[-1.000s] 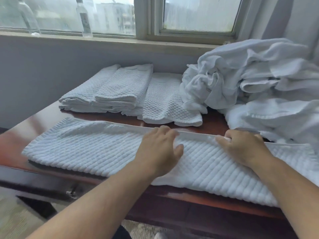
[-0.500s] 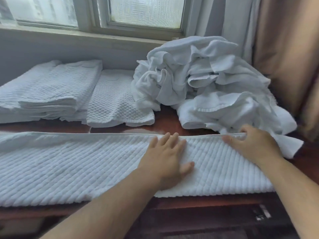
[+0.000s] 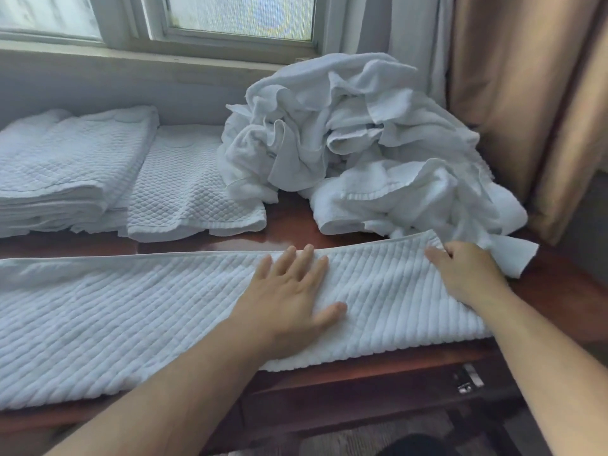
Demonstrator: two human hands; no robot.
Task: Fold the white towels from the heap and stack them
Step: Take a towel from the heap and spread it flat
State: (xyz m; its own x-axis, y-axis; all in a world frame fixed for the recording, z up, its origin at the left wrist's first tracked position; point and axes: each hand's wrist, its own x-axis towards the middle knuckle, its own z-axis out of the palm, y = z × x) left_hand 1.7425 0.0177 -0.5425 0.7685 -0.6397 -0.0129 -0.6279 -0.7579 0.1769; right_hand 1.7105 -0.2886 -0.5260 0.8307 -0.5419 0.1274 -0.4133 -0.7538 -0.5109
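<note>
A long ribbed white towel (image 3: 131,311) lies as a strip across the front of the dark wooden surface (image 3: 289,225), its near edge at the front lip. I judge it could slide off if I drag it toward me. The heap (image 3: 362,143) of crumpled towels sits just behind its right end. A loose tail (image 3: 506,255) of the heap touches my right hand and could get trapped in the next fold. The folded stack (image 3: 65,166) rests back left, apart. My left hand (image 3: 289,297) presses flat on the towel, fingers straight. My right hand (image 3: 467,274) curls its fingers on the towel's far right corner.
</note>
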